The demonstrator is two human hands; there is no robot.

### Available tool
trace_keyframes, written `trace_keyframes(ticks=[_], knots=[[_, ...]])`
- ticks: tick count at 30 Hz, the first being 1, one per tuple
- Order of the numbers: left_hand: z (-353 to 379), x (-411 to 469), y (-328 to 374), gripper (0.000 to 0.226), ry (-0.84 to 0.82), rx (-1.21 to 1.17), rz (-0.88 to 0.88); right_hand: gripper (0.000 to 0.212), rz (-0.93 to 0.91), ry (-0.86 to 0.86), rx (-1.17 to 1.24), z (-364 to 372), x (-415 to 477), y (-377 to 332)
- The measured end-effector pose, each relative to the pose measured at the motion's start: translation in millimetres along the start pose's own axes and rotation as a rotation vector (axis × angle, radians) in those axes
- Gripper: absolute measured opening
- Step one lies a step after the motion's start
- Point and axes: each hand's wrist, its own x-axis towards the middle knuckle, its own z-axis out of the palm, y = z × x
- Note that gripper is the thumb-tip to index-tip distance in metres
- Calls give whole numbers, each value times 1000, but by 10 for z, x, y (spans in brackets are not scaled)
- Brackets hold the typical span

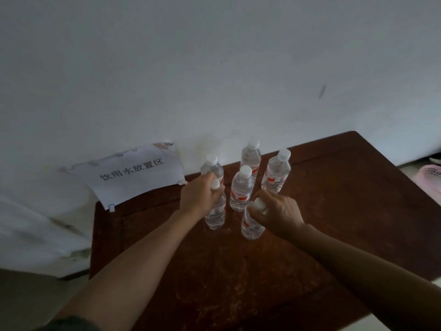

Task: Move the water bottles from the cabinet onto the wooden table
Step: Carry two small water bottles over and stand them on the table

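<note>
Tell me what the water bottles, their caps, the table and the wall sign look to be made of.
Water bottles: clear, thin, glossy plastic; you can see straight through them.
Caps: opaque white, most likely plastic.
Table: dark reddish-brown wood with a worn finish and pale scuffed patches.
Wall sign: matte white paper printed with black characters; the sheet bows slightly.

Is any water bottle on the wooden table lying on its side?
No, all six water bottles stand upright on the wooden table; left hand and right hand each grip one.
</note>
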Motion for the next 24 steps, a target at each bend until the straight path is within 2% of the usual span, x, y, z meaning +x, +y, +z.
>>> trace_keyframes(ticks=[9,13,16,18,21,24], knots=[[88,-146,-92,29,-22,-25,52,39,4,19,-7,97,0,56],[45,-199,-71,39,-82,-18,-29,41,-15,-3,-31,85,-5,71],[-37,-421,9,60,-107,-17,-101,52,-38,-51,-127,-6,-18,98],[-95,-648,34,65,-97,48,-182,59,-74,-56,-177,-102,19,127],[-152,-1090,57,53,-64,89,-329,57,-200,14,-186,-272,78,103],[-167,-1628,68,35,-54,94,-435,39,-353,132,-122,-359,124,-84]])
